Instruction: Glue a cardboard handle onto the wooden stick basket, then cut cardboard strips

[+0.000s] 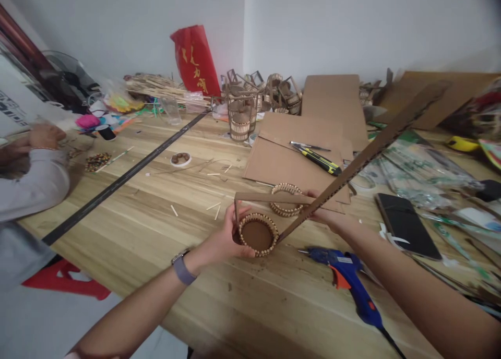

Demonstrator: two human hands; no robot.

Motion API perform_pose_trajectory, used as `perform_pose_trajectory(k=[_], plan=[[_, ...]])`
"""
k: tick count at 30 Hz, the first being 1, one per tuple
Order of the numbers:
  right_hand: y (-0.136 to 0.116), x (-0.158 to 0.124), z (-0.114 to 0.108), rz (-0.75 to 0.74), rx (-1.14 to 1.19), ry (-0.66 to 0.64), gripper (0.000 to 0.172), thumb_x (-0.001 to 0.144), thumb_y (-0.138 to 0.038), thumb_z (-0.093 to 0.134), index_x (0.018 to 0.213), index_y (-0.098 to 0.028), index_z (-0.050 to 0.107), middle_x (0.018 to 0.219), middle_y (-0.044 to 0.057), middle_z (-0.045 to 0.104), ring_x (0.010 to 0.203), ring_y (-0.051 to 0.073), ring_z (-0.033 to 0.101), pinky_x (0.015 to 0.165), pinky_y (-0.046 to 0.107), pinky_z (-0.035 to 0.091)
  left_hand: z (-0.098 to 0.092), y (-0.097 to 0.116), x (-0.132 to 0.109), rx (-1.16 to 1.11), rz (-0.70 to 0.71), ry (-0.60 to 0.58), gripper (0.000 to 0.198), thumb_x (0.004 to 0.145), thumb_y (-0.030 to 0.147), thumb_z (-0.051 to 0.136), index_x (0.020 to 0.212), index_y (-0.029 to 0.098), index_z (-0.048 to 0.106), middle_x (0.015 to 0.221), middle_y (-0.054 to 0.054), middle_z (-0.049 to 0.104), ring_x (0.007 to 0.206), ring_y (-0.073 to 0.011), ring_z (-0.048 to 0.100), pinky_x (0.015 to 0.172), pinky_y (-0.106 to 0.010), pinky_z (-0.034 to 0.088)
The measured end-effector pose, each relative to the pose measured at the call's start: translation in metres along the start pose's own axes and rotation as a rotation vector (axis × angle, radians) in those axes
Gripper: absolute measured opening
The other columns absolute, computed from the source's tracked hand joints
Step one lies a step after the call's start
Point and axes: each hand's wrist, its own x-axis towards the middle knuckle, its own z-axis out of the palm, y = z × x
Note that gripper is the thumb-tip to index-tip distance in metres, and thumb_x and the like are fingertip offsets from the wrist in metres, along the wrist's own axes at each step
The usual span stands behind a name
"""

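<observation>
Left hand (229, 239) fingers grasp a round cardboard base (257, 235), right hand (326, 215) fingers pinch a cardboard strip (364, 155) over the cluttered wooden table (156, 228).

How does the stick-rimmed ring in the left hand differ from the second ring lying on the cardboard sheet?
The held ring is gripped by the left hand, while the second ring lies on the cardboard sheet, partly behind the long cardboard strip that the right hand holds. The held ring shows a brown disc inside; the second ring's middle looks open. Both are round with rims of short pale sticks.
</observation>
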Motion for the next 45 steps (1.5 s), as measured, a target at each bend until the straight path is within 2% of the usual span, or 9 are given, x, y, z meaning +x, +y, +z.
perform_pose_trajectory(k=[3, 6, 10, 13, 20, 30, 34, 41, 45], plan=[[-0.004, -0.009, -0.008, -0.037, -0.11, 0.088, 0.021, 0.074, -0.042, 0.065, 0.086, -0.024, 0.066, 0.067, 0.002, 0.069, 0.068, 0.022, 0.066, 0.057, 0.03, 0.052, -0.001, 0.002, 0.0, 0.032, 0.029, -0.033, 0.131, 0.052, 0.05, 0.09, 0.148, 0.029, 0.005, 0.155, -0.02, 0.022, 0.142, -0.0374, 0.031, 0.113, -0.057, 0.03], [-0.011, -0.036, -0.008, -0.096, -0.206, 0.141, 0.017, 0.073, -0.039, 0.065, 0.082, -0.024, 0.066, 0.078, 0.005, 0.071, 0.08, 0.026, 0.067, 0.065, 0.033, 0.052, -0.001, 0.008, -0.001, 0.157, 0.041, -0.051, 0.127, 0.054, 0.05, 0.089, 0.149, 0.024, 0.009, 0.154, -0.021, 0.024, 0.142, -0.0374, 0.03, 0.115, -0.058, 0.025], [-0.016, -0.08, 0.015, -0.248, -0.371, -0.073, 0.017, 0.077, -0.04, 0.059, 0.081, -0.024, 0.064, 0.066, 0.002, 0.068, 0.06, 0.02, 0.064, 0.056, 0.03, 0.05, 0.0, 0.016, -0.002, 0.328, 0.029, -0.052, 0.12, 0.054, 0.04, 0.091, 0.148, 0.02, 0.018, 0.152, -0.02, 0.031, 0.142, -0.0384, 0.03, 0.116, -0.057, 0.024], [-0.014, -0.095, 0.036, -0.287, -0.331, -0.114, 0.016, 0.079, -0.035, 0.055, 0.084, -0.023, 0.063, 0.074, 0.004, 0.072, 0.065, 0.019, 0.067, 0.059, 0.028, 0.052, 0.002, 0.018, -0.002, 0.39, 0.03, -0.037, 0.117, 0.053, 0.033, 0.091, 0.147, 0.021, 0.023, 0.151, -0.018, 0.033, 0.143, -0.0377, 0.028, 0.117, -0.056, 0.024], [-0.013, -0.088, 0.049, -0.372, -0.376, -0.065, 0.016, 0.082, -0.031, 0.052, 0.076, -0.024, 0.065, 0.07, 0.002, 0.073, 0.061, 0.019, 0.065, 0.057, 0.027, 0.048, 0.007, 0.02, -0.002, 0.4, 0.033, -0.025, 0.115, 0.055, 0.026, 0.09, 0.148, 0.025, 0.024, 0.148, -0.014, 0.039, 0.14, -0.0345, 0.034, 0.116, -0.051, 0.027], [-0.02, -0.092, 0.052, -0.33, -0.349, -0.06, 0.02, 0.082, -0.034, 0.049, 0.069, -0.024, 0.061, 0.061, 0.001, 0.069, 0.054, 0.018, 0.06, 0.053, 0.026, 0.044, 0.008, 0.019, -0.004, 0.363, 0.014, -0.02, 0.122, 0.055, 0.025, 0.09, 0.151, 0.023, 0.015, 0.147, -0.015, 0.04, 0.137, -0.0322, 0.038, 0.115, -0.049, 0.03], [-0.019, -0.093, 0.05, -0.298, -0.337, -0.079, 0.022, 0.083, -0.035, 0.048, 0.066, -0.025, 0.059, 0.06, 0.001, 0.067, 0.055, 0.018, 0.06, 0.054, 0.026, 0.044, 0.009, 0.017, -0.005, 0.381, 0.023, -0.015, 0.117, 0.056, 0.031, 0.089, 0.15, 0.022, 0.018, 0.15, -0.016, 0.036, 0.139, -0.0337, 0.035, 0.116, -0.05, 0.027], [-0.007, -0.094, 0.051, -0.237, -0.295, -0.176, 0.02, 0.082, -0.028, 0.046, 0.079, -0.023, 0.065, 0.078, 0.003, 0.074, 0.074, 0.02, 0.067, 0.068, 0.029, 0.05, 0.009, 0.018, -0.005, 0.369, 0.026, -0.004, 0.117, 0.058, 0.041, 0.088, 0.149, 0.022, 0.017, 0.146, -0.017, 0.04, 0.137, -0.0336, 0.038, 0.115, -0.05, 0.029], [-0.009, -0.099, 0.055, -0.205, -0.271, -0.146, 0.021, 0.082, -0.026, 0.045, 0.079, -0.023, 0.066, 0.075, 0.002, 0.073, 0.07, 0.02, 0.067, 0.064, 0.029, 0.05, 0.012, 0.016, -0.007, 0.336, 0.082, -0.01, 0.113, 0.058, 0.044, 0.088, 0.147, 0.022, 0.022, 0.146, -0.016, 0.04, 0.138, -0.0335, 0.037, 0.117, -0.051, 0.026]])
